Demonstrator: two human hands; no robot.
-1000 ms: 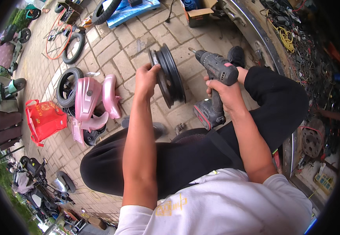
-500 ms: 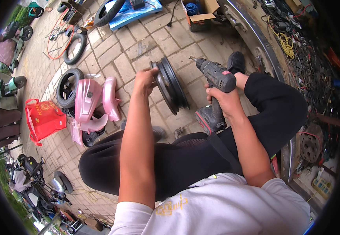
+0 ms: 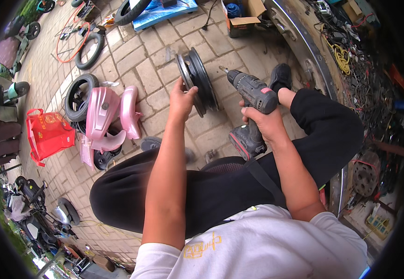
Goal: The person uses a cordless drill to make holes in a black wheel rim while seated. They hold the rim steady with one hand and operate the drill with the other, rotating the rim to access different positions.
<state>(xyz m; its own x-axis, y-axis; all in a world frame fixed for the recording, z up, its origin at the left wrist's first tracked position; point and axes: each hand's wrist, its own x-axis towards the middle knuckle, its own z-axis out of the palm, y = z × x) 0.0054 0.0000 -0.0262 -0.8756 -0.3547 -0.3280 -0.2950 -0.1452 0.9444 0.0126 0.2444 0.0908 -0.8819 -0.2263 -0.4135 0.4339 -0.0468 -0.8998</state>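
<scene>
A black wheel rim (image 3: 204,78) stands on its edge on the brick paving, tilted a little, in front of me. My left hand (image 3: 181,103) is closed on its near left side, with the thumb lying against the rim's flange. In my right hand (image 3: 266,124) is a dark cordless drill (image 3: 253,91), the fingers wrapped round its handle. A bit sits in the chuck, pointing forward and left toward the rim, and its tip is apart from it. The drill's battery base hangs just above my black trouser leg.
Pink plastic scooter panels (image 3: 103,114), a tyre (image 3: 68,103) and a red bag (image 3: 49,136) lie to the left. An open cardboard box (image 3: 243,21) and a blue-and-white package (image 3: 164,15) sit ahead. Along the right run a metal sill (image 3: 308,56) and tangled wires (image 3: 374,83).
The wheel rim has moved away from me and turned somewhat, my left hand now at its nearer part. The drill has shifted slightly left.
</scene>
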